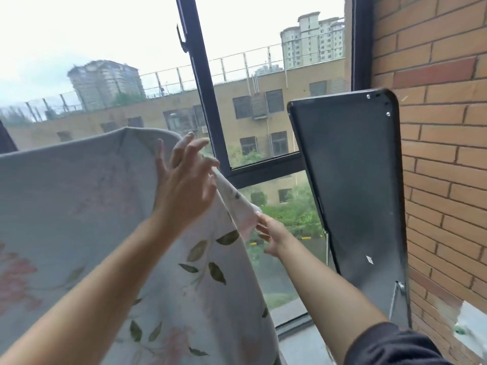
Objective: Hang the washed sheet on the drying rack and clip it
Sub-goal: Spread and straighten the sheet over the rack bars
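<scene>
The washed sheet (79, 206), pale with pink flowers and green leaves, hangs draped across the left half of the view, its top edge curving over something hidden beneath it. My left hand (184, 180) is raised against the sheet's upper right edge with the fingers spread and straight. Lower down, my right hand (271, 233) pinches the sheet's right corner (250, 217) between fingertips. The rack itself is hidden under the cloth, and no clip is in view.
A dark-framed window (210, 114) stands straight ahead with buildings and trees outside. A flat black folded panel (355, 193) leans against the brick wall (442, 127) on the right. The window sill (297, 335) runs along the bottom.
</scene>
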Tool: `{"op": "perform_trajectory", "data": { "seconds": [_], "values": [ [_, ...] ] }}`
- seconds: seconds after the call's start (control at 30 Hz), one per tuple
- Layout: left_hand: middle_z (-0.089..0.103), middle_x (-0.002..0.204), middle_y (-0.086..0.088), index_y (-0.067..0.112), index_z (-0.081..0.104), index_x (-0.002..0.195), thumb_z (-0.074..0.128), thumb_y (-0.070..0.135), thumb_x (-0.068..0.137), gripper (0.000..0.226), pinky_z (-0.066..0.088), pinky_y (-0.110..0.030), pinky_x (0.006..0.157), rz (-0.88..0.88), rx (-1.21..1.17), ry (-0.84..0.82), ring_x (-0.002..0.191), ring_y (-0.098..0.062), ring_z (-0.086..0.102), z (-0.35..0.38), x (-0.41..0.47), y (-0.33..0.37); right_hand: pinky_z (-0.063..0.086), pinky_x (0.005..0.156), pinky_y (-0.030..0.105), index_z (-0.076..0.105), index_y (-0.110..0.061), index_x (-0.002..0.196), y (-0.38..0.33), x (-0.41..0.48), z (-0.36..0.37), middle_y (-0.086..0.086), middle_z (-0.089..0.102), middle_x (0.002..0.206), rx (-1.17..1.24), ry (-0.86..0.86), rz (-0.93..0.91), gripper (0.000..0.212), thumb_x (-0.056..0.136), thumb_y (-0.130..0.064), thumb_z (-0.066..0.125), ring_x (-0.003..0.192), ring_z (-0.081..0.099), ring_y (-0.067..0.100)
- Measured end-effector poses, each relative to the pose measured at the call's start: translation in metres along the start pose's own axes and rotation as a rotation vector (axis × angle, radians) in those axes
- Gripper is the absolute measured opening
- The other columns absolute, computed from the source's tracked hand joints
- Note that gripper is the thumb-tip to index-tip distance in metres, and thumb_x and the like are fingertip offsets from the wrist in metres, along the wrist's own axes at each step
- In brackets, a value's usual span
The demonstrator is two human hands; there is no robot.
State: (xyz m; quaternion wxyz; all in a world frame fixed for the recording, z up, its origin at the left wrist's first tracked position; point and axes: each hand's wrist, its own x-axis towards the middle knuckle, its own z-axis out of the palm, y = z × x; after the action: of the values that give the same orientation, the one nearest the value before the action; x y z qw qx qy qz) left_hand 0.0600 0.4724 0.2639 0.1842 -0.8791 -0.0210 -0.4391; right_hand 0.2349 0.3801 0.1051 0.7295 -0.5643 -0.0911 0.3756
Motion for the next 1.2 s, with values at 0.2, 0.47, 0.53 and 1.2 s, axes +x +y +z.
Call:
{"op": "perform_trajectory", "data": {
  "seconds": [0.2,0.47,0.53,1.2],
  "values": [
    [0.061,0.112,-0.008,0.012,0.066,0.090,0.055,0.021,0.080,0.018,0.006,-0.053,0.111,-0.161,0.255,-0.099,0.115,-0.029,0.050,0.001,0.042,-0.012,0.022,0.109,0.052,0.047,-0.022,0.135,-0.008,0.015,-0.007,0.005,0.043,0.145,-0.050,-0.088,0.059,0.062,0.083,-0.052,0.061,0.131,0.039,0.026],
    [0.059,0.068,-0.003,0.012,0.059,0.064,0.045,0.026,0.083,0.027,0.032,-0.043,0.084,-0.140,0.428,-0.107,0.078,-0.028,0.054,-0.004,0.042,-0.015,0.053,0.058,0.024,0.064,-0.009,0.099,-0.030,0.014,-0.023,0.014,0.067,0.097,0.213,-0.121,-0.145,0.012,0.093,-0.008,0.054,0.074,0.061,0.019],
    [0.060,0.068,-0.003,0.012,0.058,0.065,0.043,0.028,0.084,0.028,0.032,-0.042,0.083,-0.113,0.419,-0.102,0.078,-0.027,0.055,-0.004,0.041,-0.019,0.052,0.053,0.021,0.059,-0.015,0.096,-0.065,0.005,-0.047,0.006,0.063,0.085,0.250,-0.039,-0.241,0.011,0.094,-0.006,0.052,0.068,0.059,0.015],
    [0.069,0.075,-0.005,0.018,0.063,0.080,0.043,0.033,0.092,0.027,0.039,-0.031,0.059,0.042,0.011,-0.034,0.067,-0.029,0.065,-0.022,0.064,-0.036,0.051,0.044,0.018,0.066,-0.010,0.103,-0.210,-0.134,-0.101,0.001,0.068,0.066,-0.395,-0.186,-0.161,0.017,0.096,-0.009,0.051,0.049,0.061,0.007]
  ]
}}
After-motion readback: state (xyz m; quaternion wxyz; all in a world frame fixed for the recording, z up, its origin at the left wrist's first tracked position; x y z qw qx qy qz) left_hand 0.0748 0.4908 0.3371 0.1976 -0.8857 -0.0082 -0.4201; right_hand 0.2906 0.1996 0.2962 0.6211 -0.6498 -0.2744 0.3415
